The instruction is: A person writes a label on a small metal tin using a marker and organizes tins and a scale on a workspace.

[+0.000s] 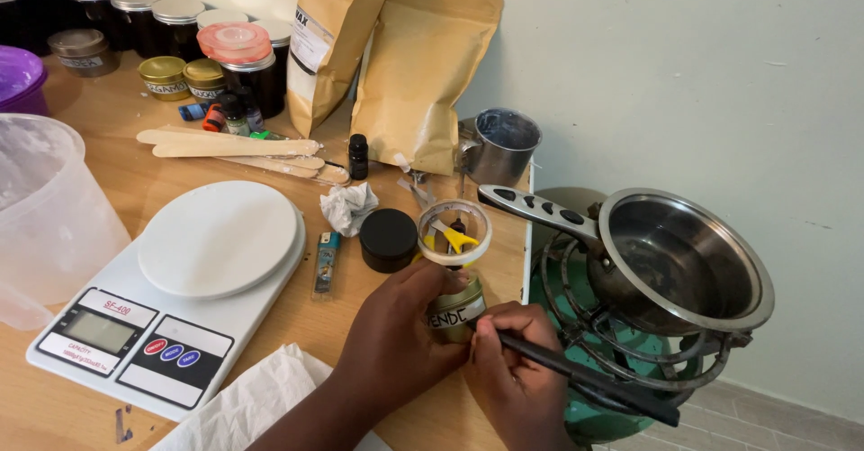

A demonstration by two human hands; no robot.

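Observation:
My left hand [396, 329] grips a small gold tin [456, 311] with a pale label, held just above the wooden table [135, 181] near its right edge. My right hand [513, 370] holds a long black tool [585, 379] whose tip touches the tin's side. A roll of tape [454, 231] stands right behind the tin, with a yellow clip and a small dark bottle showing through its middle. A black round jar [388, 239] sits to the left of the roll.
A white kitchen scale [180, 298] and a lighter [327, 260] lie left of my hands. A steel pan [684, 262] rests on a burner off the table's right edge. Brown pouches [423, 73], a metal cup [502, 145], wooden sticks [225, 143], jars and a plastic jug [45, 208] stand behind.

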